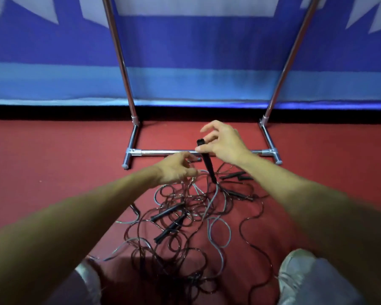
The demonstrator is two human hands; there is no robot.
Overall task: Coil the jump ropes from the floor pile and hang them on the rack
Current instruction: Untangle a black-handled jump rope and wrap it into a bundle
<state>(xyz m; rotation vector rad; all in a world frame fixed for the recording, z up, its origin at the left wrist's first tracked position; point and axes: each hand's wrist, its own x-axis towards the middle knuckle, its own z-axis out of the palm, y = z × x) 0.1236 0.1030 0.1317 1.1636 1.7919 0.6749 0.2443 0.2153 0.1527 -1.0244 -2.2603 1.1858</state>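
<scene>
A dull red carpeted floor (pixel 53 161) fills the lower half. Behind it stands a deep blue fabric wall banner (pixel 196 45) with white jagged shapes, a light blue band (pixel 196 84) low across it, and a black strip (pixel 53 112) at its foot. One pale grey shoe (pixel 87 276) shows at the bottom left, another pale grey shoe (pixel 297 271) at the bottom right.

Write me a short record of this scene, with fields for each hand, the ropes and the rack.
right hand: pinches the top of a black handle, cord end down
left hand: reaches into the ropes; hold unclear
ropes: tangled pile on the red floor, none coiled
rack: behind the pile, no rope on the visible bars; top out of view
</scene>
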